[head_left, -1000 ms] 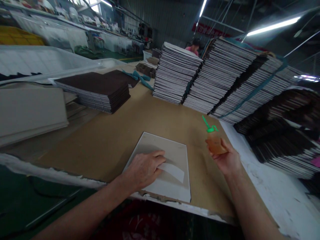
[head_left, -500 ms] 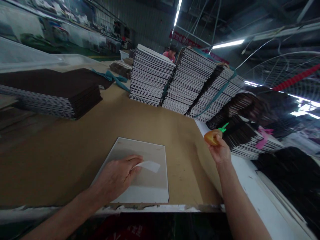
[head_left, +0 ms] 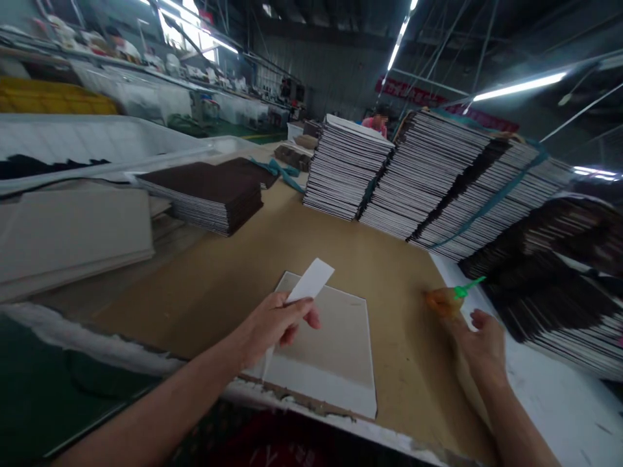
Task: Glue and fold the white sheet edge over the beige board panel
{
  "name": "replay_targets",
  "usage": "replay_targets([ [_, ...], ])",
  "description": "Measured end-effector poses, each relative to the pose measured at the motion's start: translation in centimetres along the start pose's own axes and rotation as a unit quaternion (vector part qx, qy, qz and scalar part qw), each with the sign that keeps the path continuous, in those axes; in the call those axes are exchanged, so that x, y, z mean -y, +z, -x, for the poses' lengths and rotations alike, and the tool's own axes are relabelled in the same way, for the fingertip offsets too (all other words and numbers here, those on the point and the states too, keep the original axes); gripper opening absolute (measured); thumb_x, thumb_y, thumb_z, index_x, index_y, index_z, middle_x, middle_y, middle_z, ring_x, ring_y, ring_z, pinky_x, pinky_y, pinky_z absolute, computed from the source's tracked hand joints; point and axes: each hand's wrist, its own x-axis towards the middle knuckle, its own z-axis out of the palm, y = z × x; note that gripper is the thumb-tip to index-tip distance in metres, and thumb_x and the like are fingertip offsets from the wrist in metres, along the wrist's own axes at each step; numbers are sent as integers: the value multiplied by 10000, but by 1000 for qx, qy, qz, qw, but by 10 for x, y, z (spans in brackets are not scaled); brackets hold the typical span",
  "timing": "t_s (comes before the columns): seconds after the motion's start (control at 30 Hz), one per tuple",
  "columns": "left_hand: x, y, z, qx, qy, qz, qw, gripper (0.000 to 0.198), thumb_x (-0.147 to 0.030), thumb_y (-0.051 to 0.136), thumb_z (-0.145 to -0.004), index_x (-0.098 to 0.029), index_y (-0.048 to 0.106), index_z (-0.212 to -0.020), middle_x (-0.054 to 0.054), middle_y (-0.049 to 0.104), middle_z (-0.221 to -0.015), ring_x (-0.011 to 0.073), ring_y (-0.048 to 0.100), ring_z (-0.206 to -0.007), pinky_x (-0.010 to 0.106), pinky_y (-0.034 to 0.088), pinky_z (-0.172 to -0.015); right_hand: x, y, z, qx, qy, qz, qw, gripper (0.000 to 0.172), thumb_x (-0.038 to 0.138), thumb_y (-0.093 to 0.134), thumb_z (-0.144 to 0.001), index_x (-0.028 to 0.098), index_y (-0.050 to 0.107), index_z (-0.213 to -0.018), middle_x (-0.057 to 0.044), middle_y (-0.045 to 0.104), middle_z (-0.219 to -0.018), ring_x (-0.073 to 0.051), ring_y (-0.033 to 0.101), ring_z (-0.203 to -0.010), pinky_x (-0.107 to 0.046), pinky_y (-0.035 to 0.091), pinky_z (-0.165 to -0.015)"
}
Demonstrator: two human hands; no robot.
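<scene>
My left hand is closed on a white paper strip, which sticks up and forward past my thumb and fingers. Under this hand lies a pale flat board with a dark edge, near the front edge of the brown-topped table. To the right, an amber squeeze bottle with a green nozzle tips over the table's right side, smeared by motion. My right hand is just behind it, thumb lifted off the bottle; the fingers reach toward it, and whether they touch it is unclear.
Tall stacks of dark-and-white sheets tied with teal bands stand along the back. A low stack of dark brown panels sits at the left, with pale boards nearer me. More dark bundles lie right. A person is behind the stacks.
My view has turned left. The white strip has risen from lying low over the board to pointing up. My right thumb has come off the bottle, which it gripped before.
</scene>
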Motion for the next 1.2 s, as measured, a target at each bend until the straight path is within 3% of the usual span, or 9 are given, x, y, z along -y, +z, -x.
replay_targets([
  [0.07, -3, 4, 1, 39, 3, 59, 997, 389, -468, 494, -891, -115, 653, -862, 52, 648, -800, 51, 355, -496, 183, 301, -441, 33, -4, 30, 35, -36, -25, 998, 588, 650, 639, -677, 200, 576, -1050, -135, 597, -1064, -365, 563, -955, -507, 430, -840],
  [0.2, -8, 23, 1, 112, -22, 61, 992, 361, -430, 487, -891, -104, 641, -869, 64, 673, -821, 40, 382, -455, 180, 284, -412, 117, 7, 89, 286, -136, -129, 940, 328, 521, 657, -787, 243, 660, -961, -49, 635, -977, -256, 573, -876, -374, 455, -758],
  [0.27, -10, 32, 2, 141, -41, 24, 989, 368, -437, 477, -888, -105, 636, -874, 63, 680, -821, 43, 407, -442, 184, 292, -406, 149, 18, 106, 348, -185, -201, 897, 310, 445, 729, -760, 249, 666, -992, -26, 631, -961, -211, 553, -816, -324, 443, -714],
  [0.37, -11, 39, 5, 161, -51, -37, 985, 360, -433, 461, -881, -112, 623, -897, 68, 695, -837, 53, 441, -451, 181, 303, -415, 172, 30, 115, 401, -170, -258, 862, 219, 405, 765, -759, 220, 670, -825, 9, 601, -738, -155, 488, -644, -266, 376, -577],
  [0.57, -8, 29, 7, 148, -59, -52, 986, 356, -448, 503, -864, -126, 623, -959, 62, 697, -913, 50, 448, -463, 187, 300, -420, 170, 27, 112, 409, -171, -262, 857, 208, 369, 662, -868, 203, 724, -759, 6, 582, -648, -139, 490, -602, -252, 368, -557],
  [0.7, -4, 19, 3, 121, -60, -98, 986, 454, -539, 454, -890, -128, 648, -897, 14, 574, -601, 70, 423, -446, 190, 317, -436, 167, 23, 109, 396, -152, -269, 865, 147, 342, 650, -873, 244, 759, -859, 8, 651, -738, -131, 530, -660, -226, 397, -598],
  [0.8, -4, 13, 1, 110, -57, -104, 987, 477, -545, 414, -896, -126, 642, -894, 6, 531, -579, 81, 434, -457, 192, 325, -435, 165, 24, 106, 387, -126, -259, 876, 172, 374, 661, -855, 246, 762, -908, 6, 650, -740, -110, 482, -603, -209, 354, -538],
  [1.03, -7, -2, -8, 5, -12, -67, 998, 388, -495, 519, -845, -119, 607, -811, -1, 549, -639, 53, 412, -484, 181, 292, -456, 152, 37, 97, 312, -11, -307, 899, 409, 536, 783, -737, 177, 616, -637, 28, 504, -548, -85, 406, -496, -167, 315, -448],
  [1.2, -3, -9, -18, -77, 12, -10, 997, 363, -474, 644, -766, -119, 587, -812, -2, 574, -696, 39, 362, -472, 185, 243, -442, 142, 45, 93, 317, 106, -391, 858, 426, 504, 862, -660, 177, 591, -688, 52, 463, -553, -59, 322, -455, -133, 206, -379],
])
